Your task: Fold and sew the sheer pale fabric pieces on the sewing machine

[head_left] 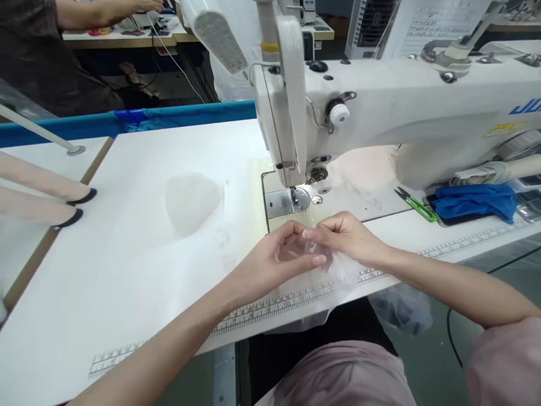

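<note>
My left hand (276,256) and my right hand (344,234) meet just in front of the sewing machine's needle plate (283,202). Both pinch a small piece of thin, see-through white fabric (315,260) that lies on the white table (127,265) near its front edge. The fingertips of the two hands touch over the fabric. The presser foot and needle (295,196) stand a little beyond the hands. Another pale, rounded fabric piece (191,202) rests on the table to the left.
The white sewing machine (401,113) fills the right and back. Green thread snips (416,204) and a blue cloth (473,202) lie to its right. A printed ruler (270,307) runs along the table edge. Another person (51,51) works behind, at upper left.
</note>
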Available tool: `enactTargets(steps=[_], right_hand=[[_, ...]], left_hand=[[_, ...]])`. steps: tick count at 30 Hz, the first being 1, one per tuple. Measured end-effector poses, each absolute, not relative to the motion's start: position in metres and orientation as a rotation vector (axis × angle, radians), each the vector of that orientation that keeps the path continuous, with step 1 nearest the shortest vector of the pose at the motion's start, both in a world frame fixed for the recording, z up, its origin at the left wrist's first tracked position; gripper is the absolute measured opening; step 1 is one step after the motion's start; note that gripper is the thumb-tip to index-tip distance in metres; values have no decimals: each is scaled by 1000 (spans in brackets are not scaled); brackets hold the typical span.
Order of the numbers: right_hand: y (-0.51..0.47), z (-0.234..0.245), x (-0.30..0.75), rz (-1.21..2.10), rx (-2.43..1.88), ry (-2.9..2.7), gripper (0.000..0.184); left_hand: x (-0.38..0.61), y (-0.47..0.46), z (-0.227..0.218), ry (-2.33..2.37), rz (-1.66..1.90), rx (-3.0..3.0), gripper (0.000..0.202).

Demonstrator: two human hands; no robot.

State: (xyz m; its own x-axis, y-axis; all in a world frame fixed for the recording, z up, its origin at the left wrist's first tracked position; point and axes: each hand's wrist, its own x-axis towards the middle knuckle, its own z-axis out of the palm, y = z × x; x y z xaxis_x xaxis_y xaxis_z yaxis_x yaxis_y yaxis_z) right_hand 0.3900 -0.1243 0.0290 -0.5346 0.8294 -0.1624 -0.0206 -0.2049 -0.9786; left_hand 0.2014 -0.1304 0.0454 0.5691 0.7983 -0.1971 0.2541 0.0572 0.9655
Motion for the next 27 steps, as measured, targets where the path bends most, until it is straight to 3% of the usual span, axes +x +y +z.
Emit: enactTargets(steps=[4, 12, 27], right_hand=[[-115, 32, 393, 1866, -934, -1524, 42], [-88, 40, 409, 1799, -917, -1855, 18], [-86, 25, 403, 1485, -1204, -1931, 6]], left_hand=[[203, -123, 47, 936, 473, 1406, 29], [205, -112, 44, 1017, 522, 1361, 29], [199, -103, 27, 1413, 601, 2050, 27]])
